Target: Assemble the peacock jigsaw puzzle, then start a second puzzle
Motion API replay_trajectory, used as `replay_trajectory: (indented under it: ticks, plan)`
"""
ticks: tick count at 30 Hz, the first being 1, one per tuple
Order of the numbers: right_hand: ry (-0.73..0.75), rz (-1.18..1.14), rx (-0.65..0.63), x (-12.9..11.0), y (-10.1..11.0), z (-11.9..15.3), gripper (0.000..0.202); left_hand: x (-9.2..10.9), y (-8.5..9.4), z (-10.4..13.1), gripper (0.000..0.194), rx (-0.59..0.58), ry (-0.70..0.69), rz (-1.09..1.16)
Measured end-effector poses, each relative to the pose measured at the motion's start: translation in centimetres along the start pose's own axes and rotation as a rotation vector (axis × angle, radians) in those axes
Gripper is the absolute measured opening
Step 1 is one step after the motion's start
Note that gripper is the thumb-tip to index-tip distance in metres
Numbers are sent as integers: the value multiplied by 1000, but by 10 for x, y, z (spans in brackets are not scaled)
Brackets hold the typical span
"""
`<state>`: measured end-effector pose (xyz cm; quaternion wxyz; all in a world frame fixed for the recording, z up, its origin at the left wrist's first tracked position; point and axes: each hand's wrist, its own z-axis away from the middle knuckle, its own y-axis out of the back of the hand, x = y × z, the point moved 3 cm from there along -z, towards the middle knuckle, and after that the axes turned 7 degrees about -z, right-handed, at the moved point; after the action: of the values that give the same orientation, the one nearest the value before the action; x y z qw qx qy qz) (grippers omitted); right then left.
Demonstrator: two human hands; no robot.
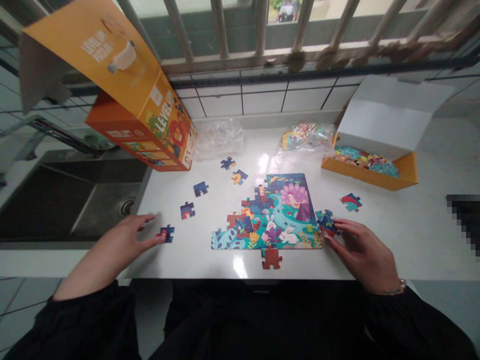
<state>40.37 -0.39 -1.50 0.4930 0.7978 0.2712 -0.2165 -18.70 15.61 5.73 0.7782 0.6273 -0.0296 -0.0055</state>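
Note:
A partly joined jigsaw puzzle (279, 220) with rabbits and a peacock lies flat on the white counter; its upper left side is stepped. At its right edge, my right hand (362, 252) pinches a dark blue and red puzzle piece (326, 223) between thumb and fingers. My left hand (129, 240) is off to the left with thumb and fingers apart. Its thumb tip reaches a small blue and red piece (167, 233) lying on the counter. A brown piece (272, 257) rests against the puzzle's bottom edge.
Several loose pieces, including a blue one (201, 188), lie left of the puzzle, and a red-teal piece (351, 202) right. Behind stand an orange box (150, 120), clear plastic (221, 140), a bag of pieces (305, 138) and an open tray box (407, 167). A sink (75, 200) is left.

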Motion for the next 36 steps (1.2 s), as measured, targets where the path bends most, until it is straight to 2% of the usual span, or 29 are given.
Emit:
replay_trajectory:
  ticks: [2,4,10,15,19,24,29,33,36]
  plan:
    - [12,-14,-35,-4,-3,1,40,6,-11,7,53,-60,-55,63]
    - [35,-10,-52,-9,-5,1,40,10,-18,12,51,-64,-76,107]
    - [35,15,-74,-12,-9,0,42,0,-30,9,40,-60,-108,168]
    - [56,-5,-79,-14,-9,-3,42,0,-29,4,47,-81,-112,160]
    - [70,-47,-88,-16,-10,-6,43,17,-25,7,47,-94,-56,155]
    - [64,-44,-104,-15,-12,-6,40,57,-29,10,49,-107,-106,319]
    - [132,-55,-122,-17,-11,-6,39,119,-41,13,57,-194,-227,605]
    - [186,-28,-121,-20,-10,-9,34,173,-43,24,47,-284,-304,684]
    - [199,-23,-136,-20,-12,-10,31,207,-41,31,36,-273,-383,724]
